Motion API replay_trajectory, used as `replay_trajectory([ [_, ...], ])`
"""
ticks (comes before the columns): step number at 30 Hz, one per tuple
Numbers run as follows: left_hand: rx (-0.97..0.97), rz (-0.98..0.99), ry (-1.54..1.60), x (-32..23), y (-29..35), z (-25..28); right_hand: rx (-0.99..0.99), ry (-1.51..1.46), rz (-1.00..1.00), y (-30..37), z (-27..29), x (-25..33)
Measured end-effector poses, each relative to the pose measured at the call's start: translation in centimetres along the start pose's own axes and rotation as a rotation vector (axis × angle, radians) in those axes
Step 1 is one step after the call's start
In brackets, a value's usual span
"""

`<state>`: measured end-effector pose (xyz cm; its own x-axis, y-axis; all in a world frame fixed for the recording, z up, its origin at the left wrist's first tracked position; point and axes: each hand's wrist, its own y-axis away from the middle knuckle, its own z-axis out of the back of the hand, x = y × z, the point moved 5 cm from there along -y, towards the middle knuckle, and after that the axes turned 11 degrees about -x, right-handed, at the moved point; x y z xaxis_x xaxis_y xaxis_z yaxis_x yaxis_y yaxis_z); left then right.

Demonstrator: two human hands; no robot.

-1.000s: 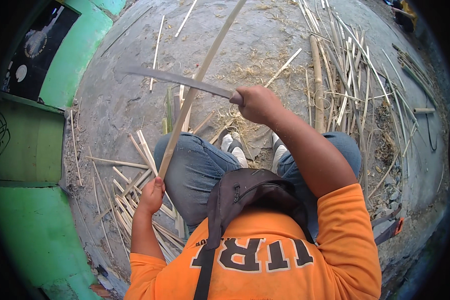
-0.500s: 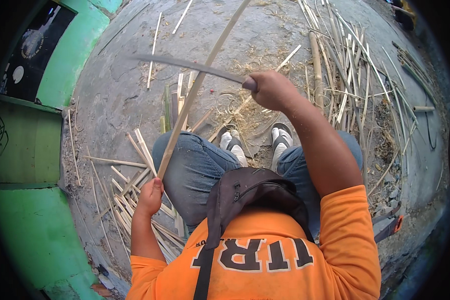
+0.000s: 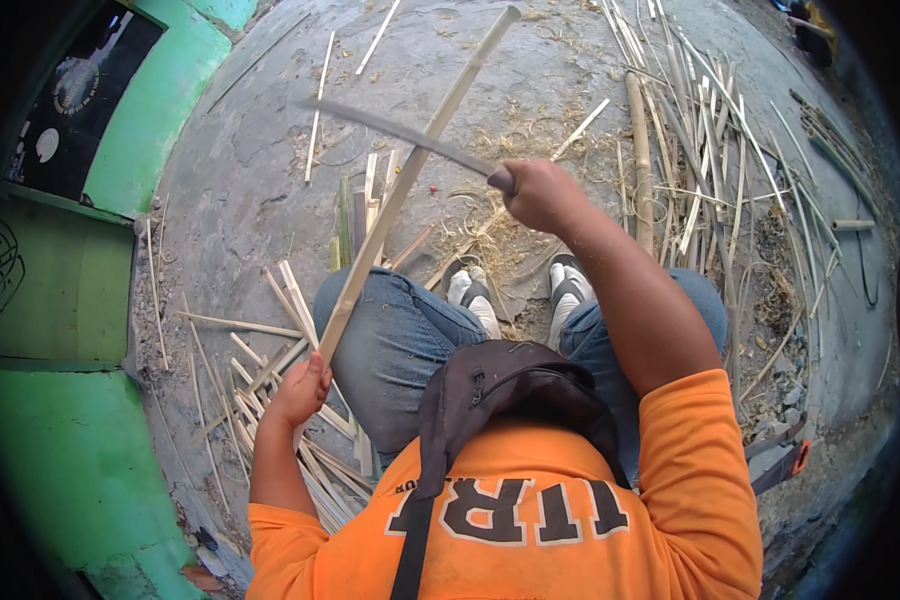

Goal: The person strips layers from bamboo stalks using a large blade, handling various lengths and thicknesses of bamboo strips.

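My left hand point(image 3: 298, 392) grips the near end of a long pale bamboo strip point(image 3: 417, 178) that slants up and away to the right over my left knee. My right hand point(image 3: 540, 192) is closed on the handle of a long dark blade point(image 3: 400, 133), raised above the ground. The blade points left and crosses over the strip at about its middle; whether they touch I cannot tell. I sit with both knees in blue jeans, feet in sandals and white socks point(image 3: 475, 298) on grey concrete.
Split bamboo slats point(image 3: 270, 365) lie piled by my left knee. Longer canes and thin strips point(image 3: 690, 130) cover the ground at the right. A green wall point(image 3: 60, 290) curves along the left. A dark bag point(image 3: 500, 385) hangs on my chest.
My right hand has lifted the blade up and away, from low over my knees to higher across the strip. The left hand and the strip have stayed nearly still.
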<state>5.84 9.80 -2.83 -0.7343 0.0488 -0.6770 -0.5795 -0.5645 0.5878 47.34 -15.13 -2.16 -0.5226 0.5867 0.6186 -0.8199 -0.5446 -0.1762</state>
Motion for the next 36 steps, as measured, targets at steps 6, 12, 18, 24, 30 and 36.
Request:
replay_trajectory([
  [6,0.161,0.146,0.167,0.6,0.0,0.1,0.2,0.133,0.418,3.2,-0.8,6.9],
  [12,0.26,0.238,0.234,-0.6,-0.7,0.0,0.167,0.155,0.203,0.6,-1.5,1.1],
  [18,0.35,0.286,0.35,1.7,-0.4,0.1,0.102,0.051,0.326,2.5,-2.9,4.7],
  [24,0.351,0.218,0.316,-0.5,-0.2,-0.6,-0.027,0.108,0.267,0.5,-2.0,2.4],
  [30,0.367,0.226,0.347,1.0,0.2,-0.6,-0.074,0.038,0.323,2.2,-2.8,5.0],
  [36,0.283,0.166,0.301,-0.4,1.5,-0.8,0.011,0.089,0.316,1.0,-1.9,5.5],
])
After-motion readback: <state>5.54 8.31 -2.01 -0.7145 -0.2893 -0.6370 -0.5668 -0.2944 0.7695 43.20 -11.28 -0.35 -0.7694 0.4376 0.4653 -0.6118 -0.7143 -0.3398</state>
